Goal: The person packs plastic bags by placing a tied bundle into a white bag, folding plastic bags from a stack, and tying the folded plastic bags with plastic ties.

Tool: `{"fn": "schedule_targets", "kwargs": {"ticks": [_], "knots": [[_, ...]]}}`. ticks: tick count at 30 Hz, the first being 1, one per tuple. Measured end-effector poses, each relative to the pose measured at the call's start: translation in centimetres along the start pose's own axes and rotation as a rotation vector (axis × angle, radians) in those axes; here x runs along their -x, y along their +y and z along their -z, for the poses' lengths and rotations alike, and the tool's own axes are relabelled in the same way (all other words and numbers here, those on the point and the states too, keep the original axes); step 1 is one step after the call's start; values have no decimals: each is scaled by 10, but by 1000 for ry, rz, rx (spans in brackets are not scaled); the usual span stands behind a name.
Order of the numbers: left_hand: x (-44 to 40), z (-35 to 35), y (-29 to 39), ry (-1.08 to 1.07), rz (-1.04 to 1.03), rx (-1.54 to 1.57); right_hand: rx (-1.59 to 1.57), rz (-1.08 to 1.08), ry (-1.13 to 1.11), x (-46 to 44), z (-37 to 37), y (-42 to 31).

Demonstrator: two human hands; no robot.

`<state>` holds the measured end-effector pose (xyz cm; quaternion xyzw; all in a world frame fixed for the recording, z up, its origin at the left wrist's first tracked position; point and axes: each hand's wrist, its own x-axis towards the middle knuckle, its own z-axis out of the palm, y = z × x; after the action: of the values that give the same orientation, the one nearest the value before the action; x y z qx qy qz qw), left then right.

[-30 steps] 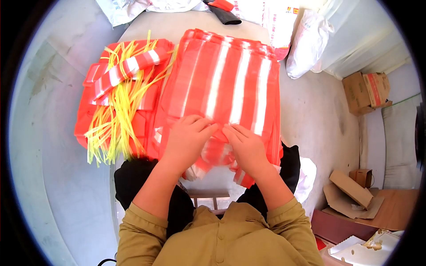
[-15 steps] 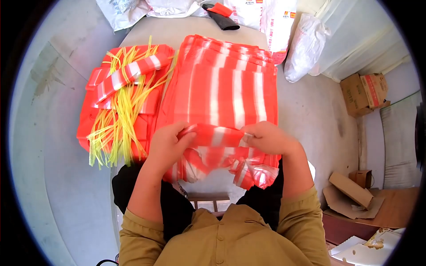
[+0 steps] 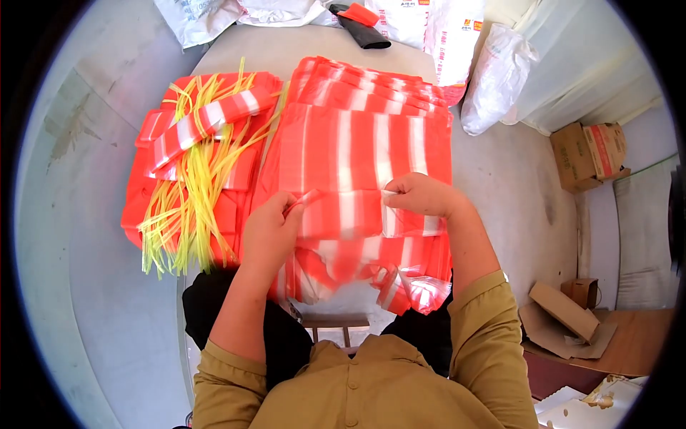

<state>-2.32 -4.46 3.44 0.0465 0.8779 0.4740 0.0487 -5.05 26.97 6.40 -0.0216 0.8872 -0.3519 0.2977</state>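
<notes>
Pinched between my two hands is the near edge of a red-and-white striped plastic bag [image 3: 346, 211], lying on a thick stack of similar striped bags [image 3: 357, 79]. My left hand [image 3: 270, 227] is closed on the left part of that edge, thumb against fingers. On the right, my right hand [image 3: 420, 194] grips the same edge, fingers curled. Below the hands, crumpled lower ends of the bags [image 3: 414, 286] hang toward my lap. Left of the stack sits a pile of folded red bags [image 3: 136, 207], with a bunch of yellow plastic strips [image 3: 189, 182] and a folded striped strip across it.
White printed sacks [image 3: 454, 43] stand along the table's far edge, beside a black-and-red roll [image 3: 364, 32]. A stuffed white plastic bag [image 3: 496, 79] leans at the far right. Cardboard boxes [image 3: 582, 161] lie on the right, with flattened cardboard [image 3: 564, 322] nearer me.
The held edge has spread flatter over the stack, showing a wider striped panel. Both hands have shifted slightly, the right one up and leftward.
</notes>
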Motion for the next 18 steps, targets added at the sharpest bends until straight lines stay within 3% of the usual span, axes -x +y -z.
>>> {"fn": "schedule_targets", "kwargs": {"ticks": [8,11,14,18], "knots": [[-5,-9,-4,82,-14,-26,-288,-97,348,37,-9,26],[-6,-14,-9,134,-38,1,-377,71,510,69,-31,57],[-5,-17,-10,156,6,47,-185,94,681,92,-55,72],[-3,-17,-6,183,-5,41,-101,124,741,104,-70,74]]}}
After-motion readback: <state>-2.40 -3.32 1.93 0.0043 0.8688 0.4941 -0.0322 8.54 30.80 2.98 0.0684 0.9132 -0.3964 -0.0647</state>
